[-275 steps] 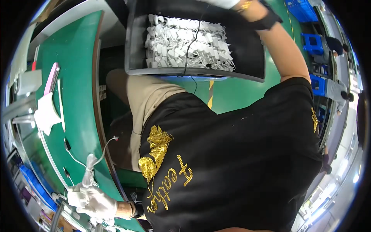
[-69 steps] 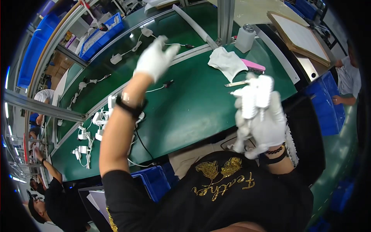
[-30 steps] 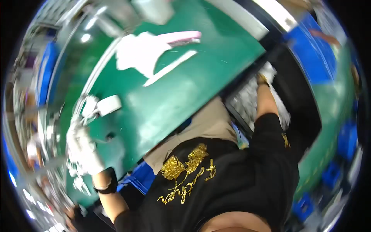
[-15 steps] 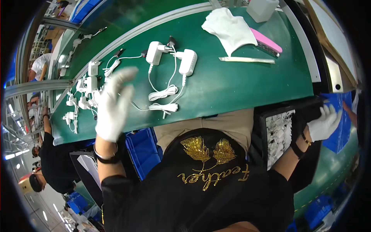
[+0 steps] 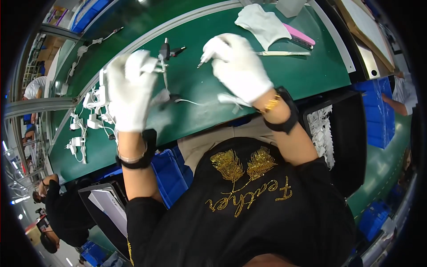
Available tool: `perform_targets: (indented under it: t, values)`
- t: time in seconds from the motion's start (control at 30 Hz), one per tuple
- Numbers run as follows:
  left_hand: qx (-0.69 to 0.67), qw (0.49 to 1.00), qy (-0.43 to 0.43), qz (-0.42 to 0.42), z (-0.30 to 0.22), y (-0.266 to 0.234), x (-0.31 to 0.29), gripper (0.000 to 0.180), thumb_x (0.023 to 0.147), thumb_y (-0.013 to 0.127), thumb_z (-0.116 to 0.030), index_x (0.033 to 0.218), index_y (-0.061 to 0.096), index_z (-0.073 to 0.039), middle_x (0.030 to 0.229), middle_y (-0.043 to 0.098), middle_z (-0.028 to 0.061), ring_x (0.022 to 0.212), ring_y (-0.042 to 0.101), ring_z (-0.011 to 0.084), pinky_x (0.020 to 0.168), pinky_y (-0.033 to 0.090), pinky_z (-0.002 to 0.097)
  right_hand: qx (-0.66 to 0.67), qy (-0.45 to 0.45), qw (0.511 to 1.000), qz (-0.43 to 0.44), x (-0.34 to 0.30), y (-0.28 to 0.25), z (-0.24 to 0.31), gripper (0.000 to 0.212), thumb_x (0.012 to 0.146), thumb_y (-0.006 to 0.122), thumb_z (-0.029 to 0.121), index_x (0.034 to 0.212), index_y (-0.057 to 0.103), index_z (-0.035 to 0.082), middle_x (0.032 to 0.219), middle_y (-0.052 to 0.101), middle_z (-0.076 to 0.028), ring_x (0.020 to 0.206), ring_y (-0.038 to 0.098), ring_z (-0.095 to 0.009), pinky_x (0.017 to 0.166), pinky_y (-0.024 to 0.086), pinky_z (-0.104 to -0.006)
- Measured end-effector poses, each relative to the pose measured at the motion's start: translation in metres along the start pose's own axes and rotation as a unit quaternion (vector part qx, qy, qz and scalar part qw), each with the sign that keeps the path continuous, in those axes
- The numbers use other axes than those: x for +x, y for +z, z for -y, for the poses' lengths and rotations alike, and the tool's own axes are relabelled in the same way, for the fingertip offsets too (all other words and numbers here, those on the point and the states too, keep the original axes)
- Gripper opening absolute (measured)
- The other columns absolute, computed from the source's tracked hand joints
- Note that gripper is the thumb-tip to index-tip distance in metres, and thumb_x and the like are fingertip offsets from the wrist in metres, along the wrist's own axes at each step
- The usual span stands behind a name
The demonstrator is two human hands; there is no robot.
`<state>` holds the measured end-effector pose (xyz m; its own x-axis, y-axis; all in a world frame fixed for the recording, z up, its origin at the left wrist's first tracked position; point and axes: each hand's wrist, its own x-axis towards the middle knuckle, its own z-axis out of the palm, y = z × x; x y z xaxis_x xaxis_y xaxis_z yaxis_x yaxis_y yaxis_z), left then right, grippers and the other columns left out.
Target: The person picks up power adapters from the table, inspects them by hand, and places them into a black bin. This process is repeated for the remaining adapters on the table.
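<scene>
Both my hands wear white gloves and are raised over the green bench (image 5: 195, 115). My left hand (image 5: 129, 91) closes around a white power adapter (image 5: 151, 66), its metal prongs pointing right. Curled around a second white adapter (image 5: 209, 49) is my right hand (image 5: 240, 71), with that plug's prongs facing left. The fingers hide most of both adapter bodies. Between the hands lie black connectors (image 5: 165, 50). A white bundled cable (image 5: 229, 100) sits below my right hand. More cable near my left hand is blurred.
Several white adapters with cables (image 5: 93, 120) crowd the bench's left side. Farther back are a white cloth (image 5: 262, 26), a pink-handled tool (image 5: 299, 35) and a thin white stick (image 5: 284, 54). A black bin (image 5: 351, 133) holds white pieces; blue crates (image 5: 376, 113) stand at right.
My right hand has come from the far right to over the bench. The two adapters that lay on the bench are now in my hands, and their cables have shifted.
</scene>
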<state>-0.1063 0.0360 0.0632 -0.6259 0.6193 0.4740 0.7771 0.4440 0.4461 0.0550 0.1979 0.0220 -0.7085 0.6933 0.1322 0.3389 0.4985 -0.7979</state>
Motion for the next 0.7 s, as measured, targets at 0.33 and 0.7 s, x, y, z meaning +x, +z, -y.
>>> perform_targets:
  t: [0.33,0.7]
  values:
    - [-0.755,0.553,-0.271,0.224,-0.02,0.016,-0.088,0.067,0.087,0.069,-0.004,0.146,0.036,-0.001,0.136,0.05,0.01,0.112,0.055,0.0145,0.087,0.05,0.025,0.494,0.12,0.849,0.144,-0.068,-0.019,0.014,0.063,0.092,0.056,0.001,0.148,0.027,-0.002,0.112,0.063,-0.014,0.067,0.063,-0.011,0.055,0.051,-0.023]
    - [-0.492,0.83,-0.159,0.209,-0.057,0.024,-0.112,0.082,0.075,0.077,0.01,0.145,0.038,-0.004,0.136,0.051,0.0085,0.124,0.053,0.0177,0.103,0.047,0.0322,0.315,0.009,0.947,0.069,-0.096,-0.011,0.012,0.081,0.082,0.074,-0.003,0.151,0.032,0.003,0.136,0.052,-0.011,0.117,0.057,-0.017,0.099,0.049,-0.0292]
